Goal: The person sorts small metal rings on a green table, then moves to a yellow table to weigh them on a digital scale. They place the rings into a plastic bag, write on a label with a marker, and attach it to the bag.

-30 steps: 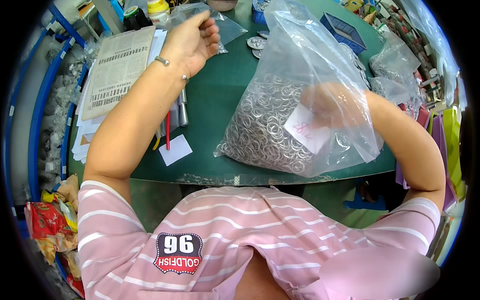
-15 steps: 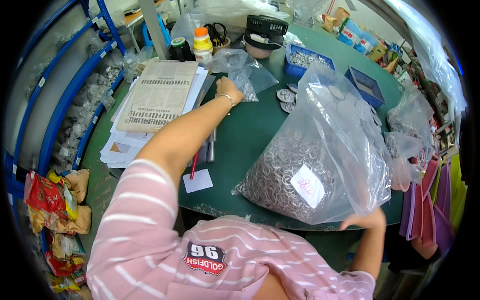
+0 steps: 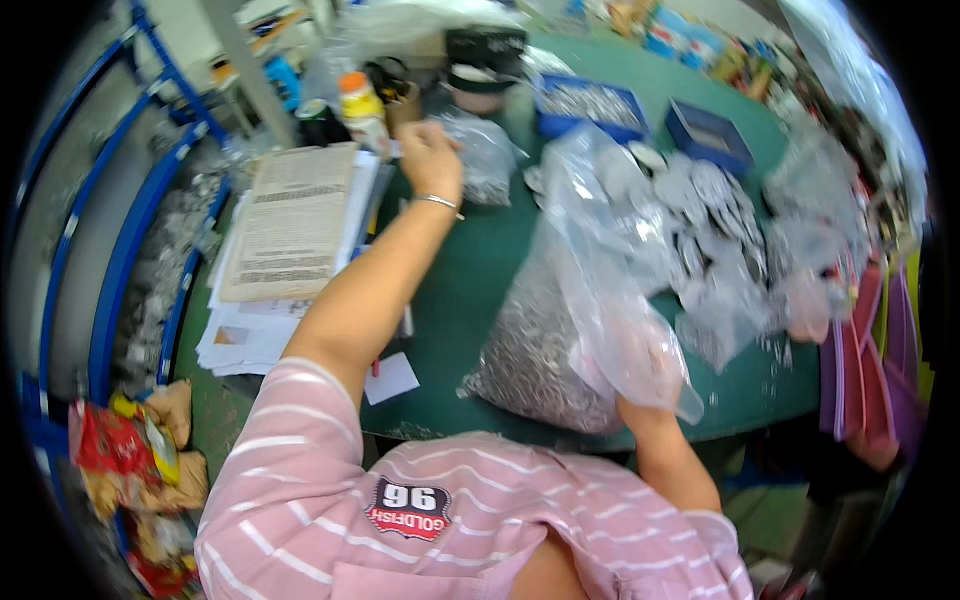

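Note:
A large clear plastic bag (image 3: 535, 345) full of small metal rings sits at the table's near edge, its loose upper part folded over. My right hand (image 3: 645, 355) is at the bag's right side, blurred behind the clear plastic; its fingers are hard to make out. My left hand (image 3: 430, 158), with a bangle at the wrist, is raised by the bottles with curled fingers; what it holds, if anything, is hidden. Just right of it lies a small clear bag (image 3: 487, 165) with metal pieces inside. Flat grey metal discs (image 3: 700, 195) are heaped beyond the large bag.
Blue bins (image 3: 590, 108) stand at the back, one full of small metal parts. Papers topped by a newspaper (image 3: 290, 220) lie left, with an orange-capped bottle (image 3: 362, 105) behind. A white card (image 3: 392, 380) rests near the front edge. Blue shelving (image 3: 120, 240) stands left.
My left hand has left the small bag and moved up and left. My right hand has moved left against the large bag, whose upper part has narrowed, uncovering the discs behind it.

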Demonstrator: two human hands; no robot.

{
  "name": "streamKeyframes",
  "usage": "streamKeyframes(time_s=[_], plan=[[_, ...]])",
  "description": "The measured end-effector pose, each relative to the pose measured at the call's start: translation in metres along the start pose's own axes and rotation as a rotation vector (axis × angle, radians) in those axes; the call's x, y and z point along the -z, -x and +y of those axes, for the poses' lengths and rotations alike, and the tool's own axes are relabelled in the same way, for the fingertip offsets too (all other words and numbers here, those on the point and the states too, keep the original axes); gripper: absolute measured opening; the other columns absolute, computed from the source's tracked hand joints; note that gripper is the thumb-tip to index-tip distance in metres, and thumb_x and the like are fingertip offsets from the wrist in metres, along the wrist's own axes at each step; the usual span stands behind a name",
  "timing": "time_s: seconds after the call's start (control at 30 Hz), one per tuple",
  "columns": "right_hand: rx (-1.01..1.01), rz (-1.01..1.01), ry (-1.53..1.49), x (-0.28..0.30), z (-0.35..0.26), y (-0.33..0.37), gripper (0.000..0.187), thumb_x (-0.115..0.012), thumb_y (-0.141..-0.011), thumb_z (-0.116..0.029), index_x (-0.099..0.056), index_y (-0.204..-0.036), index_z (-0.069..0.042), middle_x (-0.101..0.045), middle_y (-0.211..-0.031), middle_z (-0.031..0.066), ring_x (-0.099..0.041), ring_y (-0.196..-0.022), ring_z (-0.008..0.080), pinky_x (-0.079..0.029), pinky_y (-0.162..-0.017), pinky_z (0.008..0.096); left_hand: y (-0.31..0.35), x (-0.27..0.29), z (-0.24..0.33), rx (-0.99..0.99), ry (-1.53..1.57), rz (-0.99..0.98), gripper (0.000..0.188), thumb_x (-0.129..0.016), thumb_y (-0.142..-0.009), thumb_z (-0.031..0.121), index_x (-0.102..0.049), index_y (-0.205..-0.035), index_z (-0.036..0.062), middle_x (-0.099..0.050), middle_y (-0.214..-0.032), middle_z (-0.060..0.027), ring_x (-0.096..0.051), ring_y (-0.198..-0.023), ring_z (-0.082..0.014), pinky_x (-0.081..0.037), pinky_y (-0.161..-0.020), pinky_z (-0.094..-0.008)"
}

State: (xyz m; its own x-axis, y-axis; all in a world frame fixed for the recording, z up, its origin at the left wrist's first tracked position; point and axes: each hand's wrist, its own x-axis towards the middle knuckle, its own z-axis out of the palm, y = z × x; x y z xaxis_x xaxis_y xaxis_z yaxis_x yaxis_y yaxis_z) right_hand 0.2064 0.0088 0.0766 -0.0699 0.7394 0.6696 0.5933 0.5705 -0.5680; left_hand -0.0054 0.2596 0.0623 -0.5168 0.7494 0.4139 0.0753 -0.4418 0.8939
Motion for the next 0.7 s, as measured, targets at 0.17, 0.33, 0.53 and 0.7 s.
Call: streamKeyframes(time_s=[0.17,0.33,0.53,0.7], plan=[[0.061,-0.021,-0.091,0.006,-0.002,-0.005,0.026,-0.059,-0.076,-0.007,-0.059,-0.101,0.001,-0.062,-0.099,0.0162,-0.06,-0.092,0.0328,-0.044,-0.088,0.0417,0.029,0.04,0.074,0.519,0.463,0.036,0.014,-0.05,-0.085,0.025,-0.05,-0.09,0.0115,-0.044,-0.069,0.0015,-0.04,-0.049,-0.0084,-0.033,-0.042,-0.0212],[-0.056,-0.024,-0.182,0.003,-0.009,-0.009,0.032,-0.064,-0.069,-0.009,-0.058,-0.099,-0.002,-0.062,-0.095,0.0149,-0.059,-0.087,0.0323,-0.045,-0.081,0.04,0.108,0.071,0.111,0.444,0.526,-0.895,0.07,-0.058,-0.076,0.037,-0.035,-0.129,-0.0019,-0.049,-0.076,-0.0005,-0.045,-0.06,-0.0073,-0.036,-0.053,-0.0172],[-0.083,-0.384,-0.253,0.011,0.0,-0.027,0.042,-0.066,-0.068,-0.011,-0.055,-0.107,-0.003,-0.06,-0.095,0.0179,-0.056,-0.091,0.0358,-0.043,-0.08,0.042,0.14,0.041,0.124,-0.012,-0.135,-1.067,0.04,-0.073,-0.059,0.01,-0.06,-0.094,-0.0027,-0.054,-0.09,-0.0075,-0.053,-0.08,-0.0156,-0.042,-0.073,-0.0254],[-0.319,0.038,-0.275,0.068,0.015,-0.018,0.039,-0.068,-0.071,-0.008,-0.057,-0.109,-0.004,-0.059,-0.103,0.0089,-0.058,-0.092,0.0182,-0.046,-0.082,0.0291,0.152,0.04,0.113,-0.17,0.003,-0.679,0.028,-0.073,-0.064,0.007,-0.063,-0.088,-0.0029,-0.049,-0.115,-0.0143,-0.054,-0.093,-0.0204,-0.042,-0.081,-0.0282]])
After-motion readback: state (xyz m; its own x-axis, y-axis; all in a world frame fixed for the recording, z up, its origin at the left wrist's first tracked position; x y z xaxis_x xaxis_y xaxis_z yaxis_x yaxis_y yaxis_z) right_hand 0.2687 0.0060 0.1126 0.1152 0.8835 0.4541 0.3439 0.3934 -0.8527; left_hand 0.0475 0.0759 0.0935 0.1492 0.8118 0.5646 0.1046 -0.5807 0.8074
